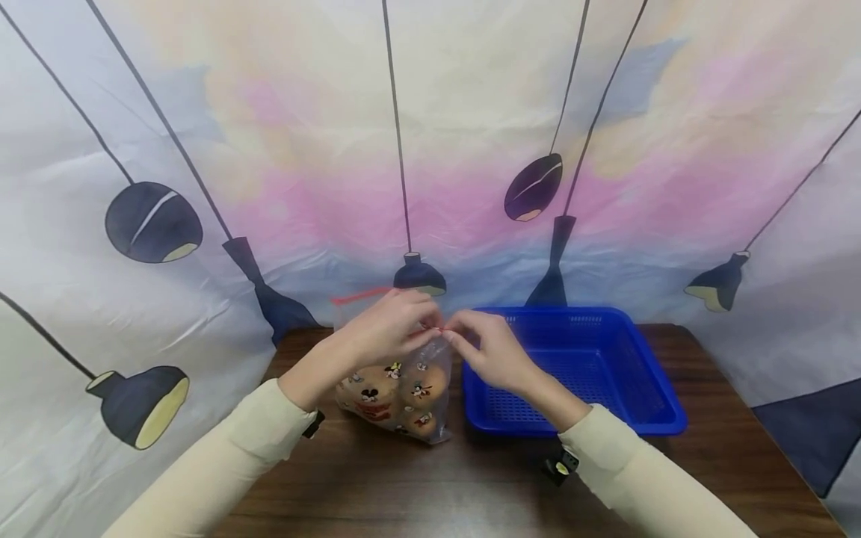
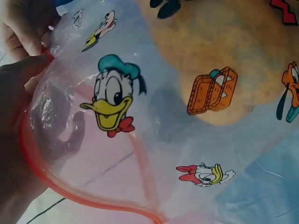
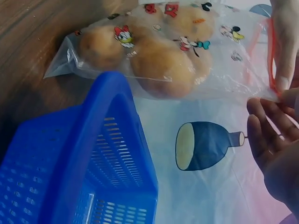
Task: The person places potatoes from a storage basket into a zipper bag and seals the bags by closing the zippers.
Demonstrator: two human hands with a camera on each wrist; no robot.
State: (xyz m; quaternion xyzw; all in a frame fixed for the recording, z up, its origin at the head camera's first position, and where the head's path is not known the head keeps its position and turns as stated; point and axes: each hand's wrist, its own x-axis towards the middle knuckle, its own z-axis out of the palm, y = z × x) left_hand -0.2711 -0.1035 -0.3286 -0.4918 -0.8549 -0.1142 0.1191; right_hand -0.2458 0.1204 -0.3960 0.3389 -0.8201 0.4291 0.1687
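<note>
A clear zip bag with cartoon prints and a red zip edge stands upright on the table. Inside it lie several round, tan, potato-like things. At the bag's top right corner, my left hand pinches the red edge between thumb and fingers. From the other side, my right hand pinches the same corner, its fingertips meeting those of the left. In the left wrist view the red zip edge curves in a loop, its two sides apart away from the hands.
Right of the bag sits a blue plastic basket with slotted walls, partly behind my right forearm. Both stand on a dark wooden table. A cloth backdrop printed with hanging lamps rises behind and at the sides.
</note>
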